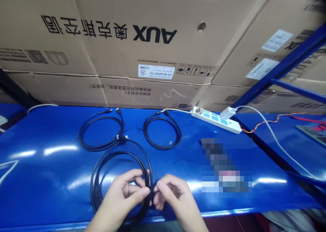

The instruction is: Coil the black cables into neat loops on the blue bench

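Note:
A coil of black cable (102,167) lies on the blue table (51,164) near its front edge. My left hand (124,194) and my right hand (171,193) meet at the coil's right side, fingers pinched on the bundled strands. Whether a tie sits between the fingertips is too small to tell. Two other black cable coils lie further back: one at the left (100,135) and one in the middle (162,134).
A white power strip (216,120) with a white plug (228,112) and white cord lies at the back right. Large cardboard boxes (152,38) stand behind the table. A blue metal rack post (280,67) slants at the right. A blurred patch covers something right of my hands.

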Action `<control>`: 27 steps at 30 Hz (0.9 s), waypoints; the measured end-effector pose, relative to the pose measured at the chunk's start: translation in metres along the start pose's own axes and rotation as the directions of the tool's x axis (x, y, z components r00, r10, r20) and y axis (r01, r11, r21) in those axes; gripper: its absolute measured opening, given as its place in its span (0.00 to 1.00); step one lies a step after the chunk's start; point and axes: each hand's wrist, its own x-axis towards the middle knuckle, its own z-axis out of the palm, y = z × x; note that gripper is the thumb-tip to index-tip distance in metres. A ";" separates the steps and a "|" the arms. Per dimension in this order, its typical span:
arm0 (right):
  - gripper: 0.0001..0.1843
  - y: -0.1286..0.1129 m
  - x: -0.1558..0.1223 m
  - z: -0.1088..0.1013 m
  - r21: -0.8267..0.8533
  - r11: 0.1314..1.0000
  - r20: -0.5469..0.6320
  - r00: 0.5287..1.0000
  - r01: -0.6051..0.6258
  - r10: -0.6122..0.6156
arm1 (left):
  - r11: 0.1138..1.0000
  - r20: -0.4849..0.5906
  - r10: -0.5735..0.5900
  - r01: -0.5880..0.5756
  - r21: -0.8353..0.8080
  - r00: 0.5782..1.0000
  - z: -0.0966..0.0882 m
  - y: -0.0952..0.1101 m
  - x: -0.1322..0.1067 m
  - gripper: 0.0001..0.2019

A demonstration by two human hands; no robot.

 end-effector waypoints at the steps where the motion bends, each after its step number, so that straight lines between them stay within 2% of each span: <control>1: 0.24 0.000 0.000 0.000 0.010 1.000 0.005 1.000 -0.005 0.005 | 1.000 -0.007 -0.003 0.003 0.007 1.000 0.000 -0.001 0.000 0.27; 6: 0.19 -0.001 -0.002 -0.007 0.070 0.997 0.072 0.997 -0.025 0.020 | 1.000 -0.043 -0.005 0.005 -0.006 0.999 -0.003 -0.004 0.000 0.27; 10: 0.21 -0.003 -0.002 -0.017 0.027 0.998 0.113 0.992 -0.060 0.057 | 1.000 -0.020 -0.001 0.001 -0.029 1.000 -0.001 -0.001 -0.001 0.25; 12: 0.17 -0.003 -0.001 -0.021 -0.024 0.998 0.151 0.987 -0.055 0.058 | 0.999 -0.010 -0.010 0.009 -0.040 1.000 0.000 0.002 -0.001 0.25; 14: 0.11 -0.002 0.000 -0.022 -0.079 0.997 0.174 0.985 0.015 -0.001 | 0.999 -0.003 -0.017 0.017 -0.035 1.000 0.001 0.004 -0.002 0.24; 17: 0.06 0.000 0.002 -0.020 -0.236 0.933 0.155 0.958 0.273 -0.241 | 0.999 0.001 -0.022 0.022 -0.025 1.000 0.002 0.006 -0.004 0.23; 18: 0.07 0.001 0.002 -0.018 -0.306 0.874 0.156 0.925 0.378 -0.345 | 0.999 -0.001 -0.023 0.023 -0.023 1.000 0.002 0.006 -0.004 0.23; 20: 0.10 0.003 0.003 -0.016 -0.418 0.723 0.179 0.830 0.550 -0.528 | 1.000 -0.011 -0.022 0.022 -0.023 1.000 0.001 0.007 -0.005 0.22; 22: 0.11 0.004 0.004 -0.014 -0.454 0.613 0.217 0.748 0.646 -0.627 | 1.000 -0.015 -0.016 0.016 -0.018 1.000 0.002 0.006 -0.003 0.20; 23: 0.11 0.004 0.004 -0.014 -0.462 0.592 0.228 0.734 0.660 -0.640 | 1.000 -0.019 -0.012 0.012 -0.014 1.000 0.002 0.005 -0.002 0.20; 24: 0.11 0.004 0.004 -0.014 -0.471 0.590 0.236 0.738 0.656 -0.632 | 1.000 -0.024 -0.009 0.009 -0.013 1.000 0.003 0.005 -0.001 0.20; 27: 0.10 0.003 0.004 -0.015 -0.510 0.629 0.218 0.795 0.587 -0.566 | 0.999 -0.062 0.011 -0.008 0.042 0.998 0.005 0.005 0.000 0.22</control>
